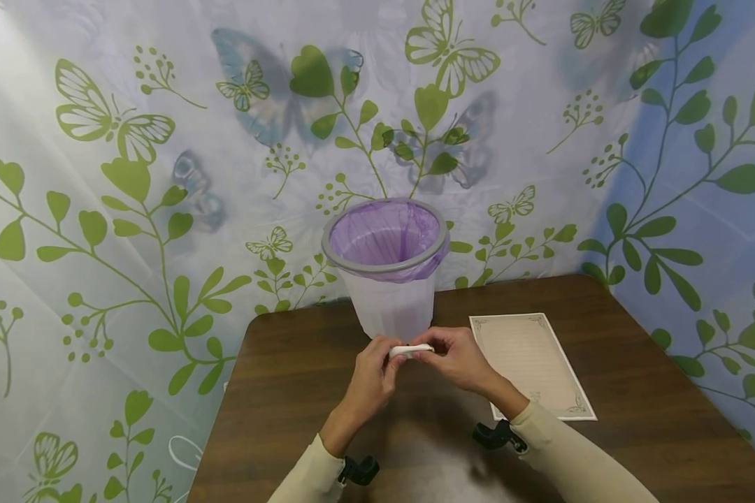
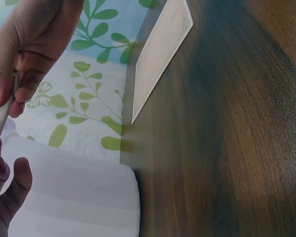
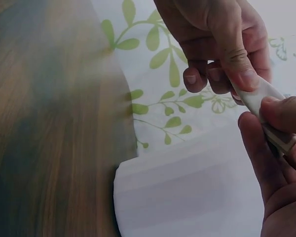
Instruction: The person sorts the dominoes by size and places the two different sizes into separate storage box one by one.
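Observation:
Both hands meet over the table in front of the bin, each pinching one end of a small white piece (image 1: 409, 351) that looks like tightly folded paper. The left hand (image 1: 369, 374) has its thumb and fingers on the left end. Thumb and fingertips of the right hand (image 1: 458, 356) grip the right end. Up close in the right wrist view, the white piece (image 3: 259, 96) is narrow and flat, with layered edges at one end. Fingers cover much of it. Just behind the hands stands a white waste bin (image 1: 393, 307) with a grey rim and purple liner (image 1: 377, 234).
A cream sheet of lined paper (image 1: 528, 363) with an ornamental border lies right of the hands on the dark wooden table (image 1: 277, 405). A butterfly-and-leaf patterned curtain (image 1: 226, 175) hangs behind the table. Black bands with mounts sit on both wrists.

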{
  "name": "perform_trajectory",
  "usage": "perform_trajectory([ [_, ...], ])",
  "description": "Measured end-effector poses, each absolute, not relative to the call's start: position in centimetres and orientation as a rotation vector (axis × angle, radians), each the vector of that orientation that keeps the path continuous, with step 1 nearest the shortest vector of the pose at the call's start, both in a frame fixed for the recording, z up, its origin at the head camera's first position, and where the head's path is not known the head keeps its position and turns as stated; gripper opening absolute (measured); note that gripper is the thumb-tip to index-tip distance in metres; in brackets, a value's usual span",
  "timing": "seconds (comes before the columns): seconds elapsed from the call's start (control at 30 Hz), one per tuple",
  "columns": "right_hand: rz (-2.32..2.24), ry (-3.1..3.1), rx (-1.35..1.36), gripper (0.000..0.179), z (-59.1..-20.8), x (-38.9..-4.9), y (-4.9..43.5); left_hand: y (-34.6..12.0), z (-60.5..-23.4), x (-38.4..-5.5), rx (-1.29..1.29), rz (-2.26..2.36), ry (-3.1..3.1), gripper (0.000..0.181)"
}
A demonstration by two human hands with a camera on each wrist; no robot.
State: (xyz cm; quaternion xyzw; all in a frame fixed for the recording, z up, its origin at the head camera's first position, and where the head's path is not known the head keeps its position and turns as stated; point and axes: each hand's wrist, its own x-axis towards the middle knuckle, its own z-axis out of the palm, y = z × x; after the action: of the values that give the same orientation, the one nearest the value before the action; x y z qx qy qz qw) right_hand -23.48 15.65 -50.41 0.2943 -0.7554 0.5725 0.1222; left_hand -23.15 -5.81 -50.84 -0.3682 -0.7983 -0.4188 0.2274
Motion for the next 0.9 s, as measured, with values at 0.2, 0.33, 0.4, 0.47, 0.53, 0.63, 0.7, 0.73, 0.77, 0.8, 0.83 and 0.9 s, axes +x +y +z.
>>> perform_trajectory([
  [0.2,1.594,-2.229,0.82,0.012,-50.1,-23.4,15.7,-5.8,-50.9,-23.2,-0.988,-1.133,-2.18,0.015],
  [0.33,1.551,-2.311,0.72,0.011,-49.7,-23.2,15.7,-5.8,-51.0,-23.3,-0.955,-1.008,-2.215,0.028],
  [0.4,1.575,-2.336,0.693,0.013,-49.5,-23.0,15.7,-5.8,-51.0,-23.3,-0.945,-0.936,-2.24,0.032],
  [0.47,1.635,-2.333,0.689,0.018,-49.3,-22.9,15.7,-5.8,-51.0,-23.3,-0.936,-0.877,-2.26,0.034],
  [0.53,1.729,-2.31,0.7,0.026,-49.4,-22.9,15.8,-5.8,-50.9,-23.2,-0.926,-0.851,-2.282,0.032],
  [0.63,1.878,-2.265,0.732,0.04,-49.8,-23.0,16.0,-5.7,-50.9,-23.2,-0.911,-0.909,-2.3,0.028],
  [0.7,1.949,-2.247,0.748,0.045,-50.2,-23.1,16.1,-5.7,-50.9,-23.3,-0.91,-0.991,-2.297,0.026],
  [0.73,1.965,-2.246,0.752,0.046,-50.2,-23.2,16.1,-5.7,-50.9,-23.3,-0.913,-1.038,-2.289,0.026],
  [0.77,1.976,-2.249,0.75,0.046,-50.3,-23.3,16.1,-5.7,-50.9,-23.3,-0.921,-1.087,-2.277,0.025],
  [0.8,1.973,-2.255,0.741,0.046,-50.4,-23.3,16.1,-5.7,-50.9,-23.4,-0.931,-1.134,-2.262,0.024],
  [0.83,1.972,-2.261,0.724,0.044,-50.3,-23.4,16.1,-5.7,-50.9,-23.4,-0.938,-1.176,-2.252,0.024],
  [0.9,1.949,-2.276,0.69,0.041,-50.2,-23.4,16.0,-5.6,-50.9,-23.3,-0.955,-1.234,-2.228,0.024],
])
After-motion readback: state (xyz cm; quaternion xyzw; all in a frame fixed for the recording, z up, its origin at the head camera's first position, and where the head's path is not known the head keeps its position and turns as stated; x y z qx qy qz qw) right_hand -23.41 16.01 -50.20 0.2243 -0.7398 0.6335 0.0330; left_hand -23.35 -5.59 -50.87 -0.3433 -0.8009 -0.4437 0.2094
